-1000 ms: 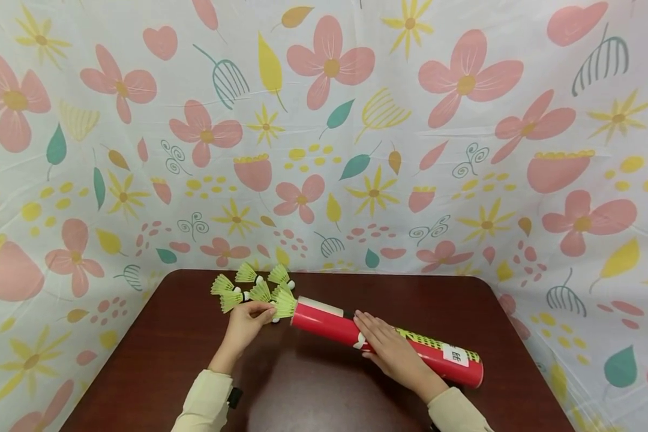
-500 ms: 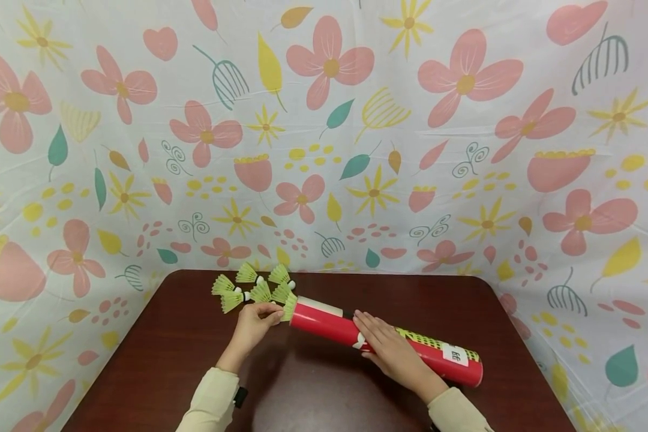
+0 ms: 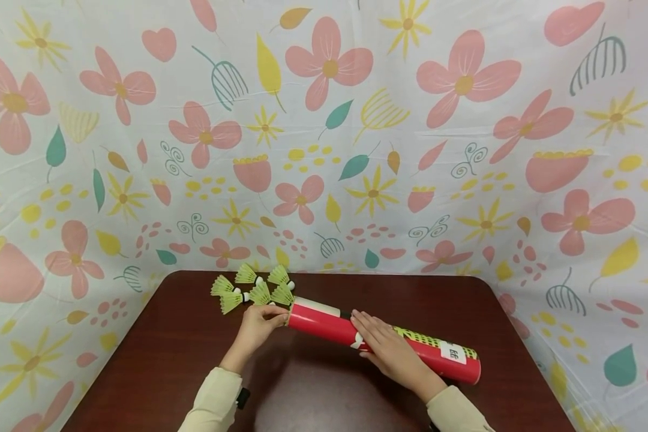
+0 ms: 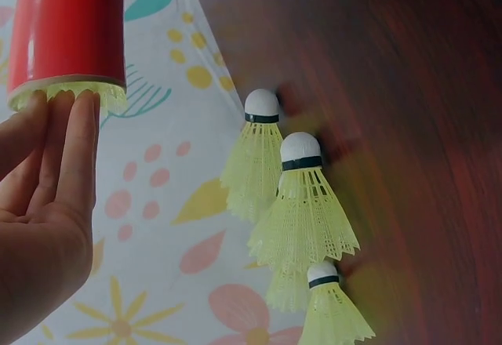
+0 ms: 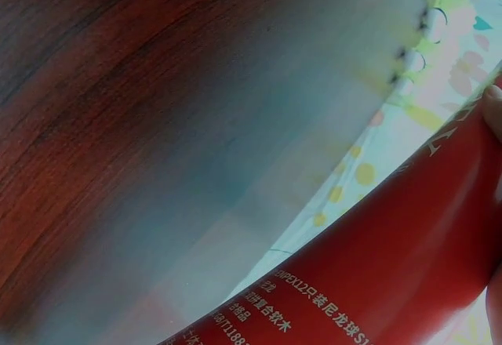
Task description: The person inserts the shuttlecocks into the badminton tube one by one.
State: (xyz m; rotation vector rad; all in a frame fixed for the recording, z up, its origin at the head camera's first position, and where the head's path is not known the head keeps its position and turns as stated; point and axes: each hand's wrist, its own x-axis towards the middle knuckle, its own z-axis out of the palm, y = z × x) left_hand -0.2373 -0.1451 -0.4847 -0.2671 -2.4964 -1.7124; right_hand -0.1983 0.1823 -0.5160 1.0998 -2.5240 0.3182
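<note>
A long red shuttlecock tube point(image 3: 322, 324) lies slanted above the table, its mouth toward the left. Draped across its middle, my right hand point(image 3: 390, 353) grips it, fingers over the top and thumb on the near side. At the mouth, my left hand point(image 3: 257, 329) pinches the skirt of a yellow-green shuttlecock point(image 4: 112, 96). Most of that shuttlecock is hidden inside the tube; only the skirt's rim shows in the left wrist view, at the fingertips. The right wrist view shows the printed side of the tube point(image 5: 369, 259) and part of the right hand at its edge.
Several yellow-green shuttlecocks point(image 3: 231, 301) with white heads lie at the back left of the dark brown table point(image 3: 151, 360), close beyond the left hand. One of them point(image 3: 282, 294) overlaps the tube's mouth. A flowered cloth point(image 3: 324, 150) hangs behind the table.
The left hand has moved right, toward the tube's mouth, and the shuttlecock it pinches has slid into the tube until just the rim shows. The right hand stays on the tube.
</note>
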